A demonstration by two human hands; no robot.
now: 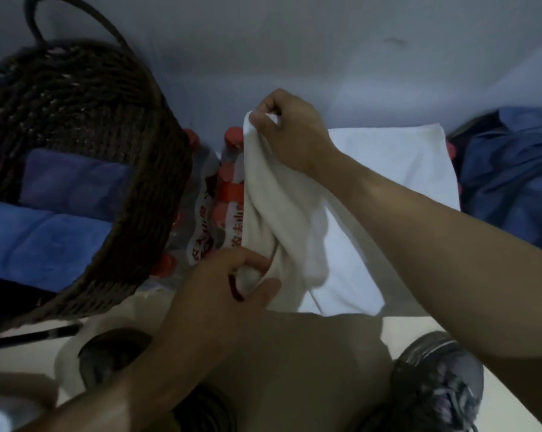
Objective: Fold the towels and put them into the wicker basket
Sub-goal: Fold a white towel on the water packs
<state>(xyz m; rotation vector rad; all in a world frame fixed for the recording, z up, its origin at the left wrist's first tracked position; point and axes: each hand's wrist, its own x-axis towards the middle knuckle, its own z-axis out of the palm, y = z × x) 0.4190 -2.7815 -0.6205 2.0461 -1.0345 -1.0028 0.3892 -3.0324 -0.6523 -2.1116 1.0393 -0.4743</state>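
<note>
Pale floor below: blue towels (45,238) already fill the basket (132,182); both hands' grips, left hand (232,294) and right hand (291,132), pinch a white towel (275,213), unfolded.

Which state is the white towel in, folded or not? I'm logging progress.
Not folded: the white towel hangs bunched, pinched by the right hand above and the left hand below.

I'm handling a soft, matt cream cloth towel (272,194); the dark wicker basket (85,126) is looking coarse, holding plush blue towels (45,238).
</note>
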